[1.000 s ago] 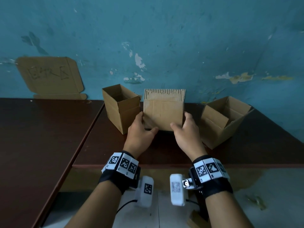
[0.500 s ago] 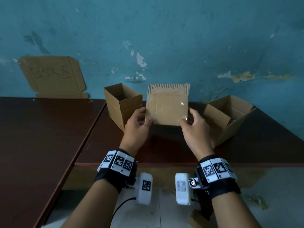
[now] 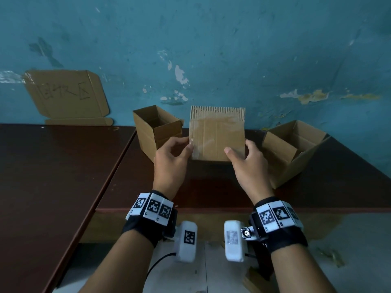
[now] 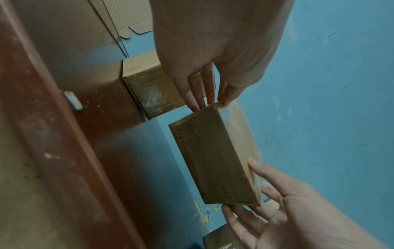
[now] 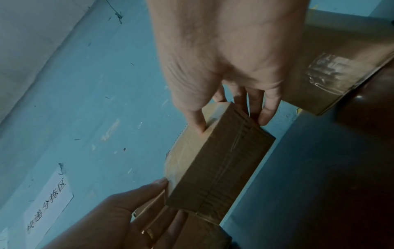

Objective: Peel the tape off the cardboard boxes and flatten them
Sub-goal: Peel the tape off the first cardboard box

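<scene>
- Taped box (image 3: 218,140) is held above the table (image 3: 63,176), between two open boxes.
- Left hand (image 3: 171,161) pinches its left edge; right hand (image 3: 249,166) grips the right edge.
- Compared with a second ago, it is lifted off the table.

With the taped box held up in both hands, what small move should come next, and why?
Probably pick at the clear tape edge with the left hand while the right hand steadies the middle box: it is held off the table, still taped, and the left fingertips already sit at that corner.

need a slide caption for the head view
Both hands, left hand and right hand, hold a taped cardboard box above the table.
</scene>
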Demonstrator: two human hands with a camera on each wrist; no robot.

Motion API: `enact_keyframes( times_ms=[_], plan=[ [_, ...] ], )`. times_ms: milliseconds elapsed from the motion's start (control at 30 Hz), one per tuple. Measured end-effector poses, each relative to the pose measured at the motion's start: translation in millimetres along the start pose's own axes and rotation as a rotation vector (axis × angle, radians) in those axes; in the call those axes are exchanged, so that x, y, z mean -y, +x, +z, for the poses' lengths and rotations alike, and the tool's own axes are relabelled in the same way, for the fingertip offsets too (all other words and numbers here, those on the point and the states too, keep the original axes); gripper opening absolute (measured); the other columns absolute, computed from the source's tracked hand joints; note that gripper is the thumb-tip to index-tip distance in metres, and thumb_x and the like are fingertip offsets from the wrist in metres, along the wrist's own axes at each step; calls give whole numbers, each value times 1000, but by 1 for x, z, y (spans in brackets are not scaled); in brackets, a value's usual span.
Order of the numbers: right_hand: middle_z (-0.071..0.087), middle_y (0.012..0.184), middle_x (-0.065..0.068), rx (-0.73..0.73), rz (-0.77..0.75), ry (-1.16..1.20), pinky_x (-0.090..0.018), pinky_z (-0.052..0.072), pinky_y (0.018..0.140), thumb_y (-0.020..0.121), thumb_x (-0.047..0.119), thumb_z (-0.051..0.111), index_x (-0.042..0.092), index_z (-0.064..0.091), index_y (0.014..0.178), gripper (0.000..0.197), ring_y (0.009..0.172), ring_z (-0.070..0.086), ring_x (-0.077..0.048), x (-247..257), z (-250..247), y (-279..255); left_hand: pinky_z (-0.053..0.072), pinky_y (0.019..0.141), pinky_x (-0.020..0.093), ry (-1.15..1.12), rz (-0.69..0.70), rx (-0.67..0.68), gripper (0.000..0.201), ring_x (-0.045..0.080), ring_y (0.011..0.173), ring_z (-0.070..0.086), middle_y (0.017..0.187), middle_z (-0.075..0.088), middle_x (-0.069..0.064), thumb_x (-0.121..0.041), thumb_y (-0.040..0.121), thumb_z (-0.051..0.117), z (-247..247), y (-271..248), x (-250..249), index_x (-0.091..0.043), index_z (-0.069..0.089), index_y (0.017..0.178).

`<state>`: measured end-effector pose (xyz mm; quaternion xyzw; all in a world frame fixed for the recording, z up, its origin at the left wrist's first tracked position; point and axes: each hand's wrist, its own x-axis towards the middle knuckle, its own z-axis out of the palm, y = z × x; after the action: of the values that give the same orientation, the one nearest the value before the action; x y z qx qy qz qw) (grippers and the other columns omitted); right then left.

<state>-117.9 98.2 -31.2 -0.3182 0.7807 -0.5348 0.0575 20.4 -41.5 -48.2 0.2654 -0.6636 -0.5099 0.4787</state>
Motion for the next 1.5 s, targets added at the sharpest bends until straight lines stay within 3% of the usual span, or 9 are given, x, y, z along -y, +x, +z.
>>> enact_keyframes(
  times_ms=[267,500,633,733,900,1033,1167,1333,1500],
  plan=[
    [54,157,-3,-46,57,84,-29,45,102,106,36,67,21,25,168,76,142,54,-22,0,3,1,60,98,46,-43,68,22,9,8,105,72,104,78,-8,-14,98,74,5,-3,-3,-18,77,105],
    [53,143,7,8,75,170,-11,43,88,92,40,84,21,20,167,101,126,52,-6,-2,6,-1,59,96,37,-97,128,75,10,11,103,71,106,76,0,-8,99,73,7,-2,-6,-9,73,109],
    [52,154,3,-2,75,198,-32,46,112,82,50,90,22,16,170,118,140,52,-15,-6,9,2,56,90,25,-129,113,133,13,10,99,69,108,72,6,-4,98,72,8,-1,-7,-4,70,111],
    [52,155,5,14,68,205,-45,45,120,64,69,92,25,19,168,135,143,50,-15,-10,12,5,57,94,33,-141,95,156,13,21,105,68,113,71,12,-7,97,74,7,-1,-6,-8,71,110],
    [51,157,4,40,82,231,-40,43,121,68,57,96,25,16,170,134,145,49,-14,-11,12,6,56,95,38,-108,66,152,13,19,105,67,111,71,8,-25,95,80,6,0,-3,-19,74,104],
    [48,159,4,43,75,230,-37,42,119,70,50,98,25,15,171,133,146,46,-13,-12,10,5,52,76,23,-136,30,161,5,3,83,64,96,69,1,-17,97,77,7,-1,-8,-15,72,96],
    [49,158,4,39,74,218,-44,43,122,65,55,99,27,17,170,136,145,48,-15,-14,11,7,51,69,22,-162,-23,189,5,4,77,63,94,66,0,-15,99,74,7,-1,-9,-12,71,95],
    [47,161,3,22,81,215,-42,42,122,67,52,99,27,17,170,134,148,46,-16,-13,11,8,58,92,50,-220,-72,195,8,31,98,71,107,70,15,-21,99,74,8,0,-5,-15,71,99],
    [47,159,4,12,87,217,-31,42,112,71,46,99,26,16,170,131,144,47,-13,-11,8,7,55,88,50,-255,-56,175,14,24,91,67,96,71,6,-26,91,78,11,-1,-5,-19,68,99]
  ],
)
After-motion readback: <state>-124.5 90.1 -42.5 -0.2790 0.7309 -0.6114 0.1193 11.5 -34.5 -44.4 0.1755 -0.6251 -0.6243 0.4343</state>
